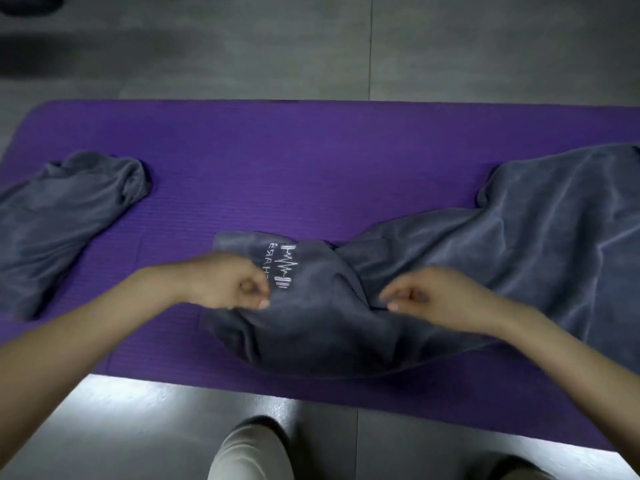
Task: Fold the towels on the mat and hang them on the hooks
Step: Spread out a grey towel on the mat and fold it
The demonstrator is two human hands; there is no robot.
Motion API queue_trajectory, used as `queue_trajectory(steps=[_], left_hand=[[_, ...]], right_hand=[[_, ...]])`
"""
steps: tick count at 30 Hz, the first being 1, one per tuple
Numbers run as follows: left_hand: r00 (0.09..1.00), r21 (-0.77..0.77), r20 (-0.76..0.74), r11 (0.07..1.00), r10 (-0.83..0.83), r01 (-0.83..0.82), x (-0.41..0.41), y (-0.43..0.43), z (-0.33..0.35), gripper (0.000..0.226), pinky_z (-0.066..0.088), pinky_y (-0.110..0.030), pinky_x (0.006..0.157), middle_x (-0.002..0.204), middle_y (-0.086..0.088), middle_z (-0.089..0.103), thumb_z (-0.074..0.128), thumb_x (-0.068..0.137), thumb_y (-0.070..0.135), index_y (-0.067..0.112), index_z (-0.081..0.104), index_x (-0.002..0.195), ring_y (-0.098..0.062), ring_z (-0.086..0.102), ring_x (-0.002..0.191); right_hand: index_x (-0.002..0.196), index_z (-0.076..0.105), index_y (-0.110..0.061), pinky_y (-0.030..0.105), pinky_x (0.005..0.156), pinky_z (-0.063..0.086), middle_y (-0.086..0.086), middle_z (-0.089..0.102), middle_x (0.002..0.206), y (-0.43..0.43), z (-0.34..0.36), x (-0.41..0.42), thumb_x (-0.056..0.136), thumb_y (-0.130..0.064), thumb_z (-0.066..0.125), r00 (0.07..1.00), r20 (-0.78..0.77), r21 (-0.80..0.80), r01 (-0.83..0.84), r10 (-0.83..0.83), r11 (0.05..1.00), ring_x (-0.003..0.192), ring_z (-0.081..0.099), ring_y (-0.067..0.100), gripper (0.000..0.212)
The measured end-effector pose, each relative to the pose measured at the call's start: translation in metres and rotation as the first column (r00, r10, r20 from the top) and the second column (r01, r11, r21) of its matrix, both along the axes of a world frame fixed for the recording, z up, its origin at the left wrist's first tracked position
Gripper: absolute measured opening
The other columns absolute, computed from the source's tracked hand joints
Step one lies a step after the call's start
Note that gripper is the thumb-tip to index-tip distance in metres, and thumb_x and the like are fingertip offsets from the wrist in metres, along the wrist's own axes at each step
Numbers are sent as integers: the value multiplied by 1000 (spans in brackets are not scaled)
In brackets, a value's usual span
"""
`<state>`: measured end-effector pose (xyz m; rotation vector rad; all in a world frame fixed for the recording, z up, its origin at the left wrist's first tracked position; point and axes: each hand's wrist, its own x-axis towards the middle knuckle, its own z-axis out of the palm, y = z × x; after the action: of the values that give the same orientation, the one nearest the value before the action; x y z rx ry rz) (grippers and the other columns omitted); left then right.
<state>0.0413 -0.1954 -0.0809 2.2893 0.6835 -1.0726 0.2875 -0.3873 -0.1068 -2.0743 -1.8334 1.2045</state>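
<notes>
A long grey towel (502, 258) with white embroidered lettering lies rumpled across the middle and right of the purple mat (294, 161). My left hand (228, 284) pinches its fabric just left of the lettering. My right hand (433, 296) pinches a fold of the same towel a little to the right. A second grey towel (65, 216) lies crumpled on the left end of the mat, away from both hands. No hooks are in view.
The mat lies on a grey tiled floor (311, 46) that surrounds it on all sides. My knee in light trousers (249, 452) is at the bottom edge, just short of the mat's near side.
</notes>
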Motion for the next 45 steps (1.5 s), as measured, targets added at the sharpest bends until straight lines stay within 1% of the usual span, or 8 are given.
queue_trajectory(steps=[4,8,11,17,21,28,37,45], left_hand=[[921,351,350,888,170,-298,7,36,-40,27,44,-29,86,104,-1,65,57,88,38,24,64,110,-22,59,100],[956,469,233,841,176,-269,14,53,-74,43,39,-37,98,126,-4,55,60,86,41,27,54,126,-29,49,117],[958,468,232,844,170,-263,8,56,-85,34,42,-37,94,119,-2,60,61,85,37,26,59,117,-26,54,111],[725,200,639,854,258,-480,-35,46,-36,23,44,-29,67,76,6,64,60,70,49,31,70,82,-11,58,69],[933,-251,175,931,313,-265,-65,17,-24,16,46,-14,66,73,12,63,75,75,28,40,67,82,2,60,75],[814,253,528,870,243,-424,-51,4,-64,36,43,-32,94,109,-4,66,66,81,39,19,67,111,-24,60,102],[759,212,561,829,330,-517,-36,-2,-79,17,45,-28,78,96,1,68,68,82,28,22,71,97,-21,63,92],[539,284,812,654,225,-701,-15,106,-5,18,45,-34,79,95,-12,69,69,82,19,10,72,97,-29,63,86]], right_hand=[[112,68,-17,29,81,43,1,68,97,46,-26,23,88,-35,59,956,158,356,180,-248,917,90,62,20,31],[131,54,-25,38,92,31,4,59,125,83,-55,32,90,-41,54,865,482,260,11,-140,966,114,49,29,43],[117,64,-25,38,90,26,3,63,114,93,-67,36,88,-39,56,820,570,202,-78,-52,976,111,50,27,33],[78,72,-24,38,72,36,-5,67,73,31,-36,49,80,-45,53,883,300,631,99,-360,769,71,58,23,28],[73,72,-33,34,73,36,-17,67,77,-34,-25,43,78,-48,48,939,343,409,-129,-21,903,70,63,17,28],[95,73,-21,37,69,43,-5,71,88,-16,-42,16,79,-54,46,882,420,443,8,-215,897,76,63,25,45],[75,73,-27,31,67,31,-11,60,61,23,-52,1,71,-53,54,906,357,455,45,-228,890,62,56,20,32],[104,72,-21,35,84,47,3,71,100,135,12,25,83,-36,68,895,221,484,245,-388,840,98,62,27,26]])
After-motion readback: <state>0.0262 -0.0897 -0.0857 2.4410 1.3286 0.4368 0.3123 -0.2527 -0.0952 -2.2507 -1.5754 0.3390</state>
